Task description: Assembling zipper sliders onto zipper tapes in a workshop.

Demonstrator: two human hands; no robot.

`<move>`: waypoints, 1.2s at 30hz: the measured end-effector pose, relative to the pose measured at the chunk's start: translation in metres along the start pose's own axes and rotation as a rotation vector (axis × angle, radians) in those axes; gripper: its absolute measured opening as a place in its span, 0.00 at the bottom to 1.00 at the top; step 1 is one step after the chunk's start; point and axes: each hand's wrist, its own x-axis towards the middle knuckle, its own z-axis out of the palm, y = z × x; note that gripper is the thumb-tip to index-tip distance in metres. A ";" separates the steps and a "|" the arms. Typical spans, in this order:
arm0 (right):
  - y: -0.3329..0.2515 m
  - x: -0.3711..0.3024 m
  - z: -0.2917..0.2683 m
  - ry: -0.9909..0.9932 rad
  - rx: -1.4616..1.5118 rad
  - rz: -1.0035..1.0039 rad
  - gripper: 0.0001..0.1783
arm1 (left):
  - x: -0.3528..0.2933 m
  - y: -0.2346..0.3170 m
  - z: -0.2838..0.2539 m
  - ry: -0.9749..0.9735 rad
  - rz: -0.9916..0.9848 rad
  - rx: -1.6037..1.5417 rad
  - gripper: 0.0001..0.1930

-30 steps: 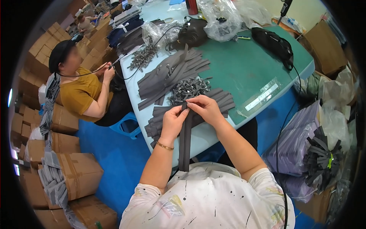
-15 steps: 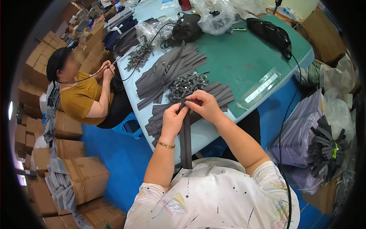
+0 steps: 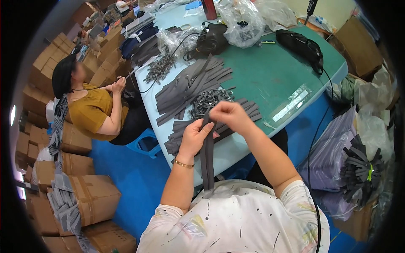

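A long dark grey zipper (image 3: 207,162) hangs from my left hand (image 3: 193,138), its lower end reaching down to my shirt. The left thumb and fingers pinch it close to its upper end. My right hand (image 3: 233,118) is closed just right of the zipper's top, fingertips together; whatever they hold is too small to make out. Behind my hands is a heap of small dark metal zipper sliders (image 3: 206,101). Grey zippers lie in a fanned pile (image 3: 181,90) beyond it, and more zippers (image 3: 179,141) lie beneath my hands.
A co-worker (image 3: 95,111) sits at the table's left side, holding a thin cord or tool. Another slider heap (image 3: 159,69), black bags (image 3: 299,46) and clear plastic (image 3: 240,27) rest on the table (image 3: 270,76). Cardboard boxes (image 3: 95,198) crowd the left floor; wrapped bundles (image 3: 329,147) stand right.
My right hand has drawn off the zipper's top and moved slightly right, fingers curled. The left hand keeps its grip. The co-worker's hands have shifted slightly, and the view has tilted a little.
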 end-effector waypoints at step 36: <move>0.004 -0.038 0.008 -0.061 -1.073 -0.395 0.13 | 0.084 0.054 -0.053 -0.132 0.020 0.793 0.08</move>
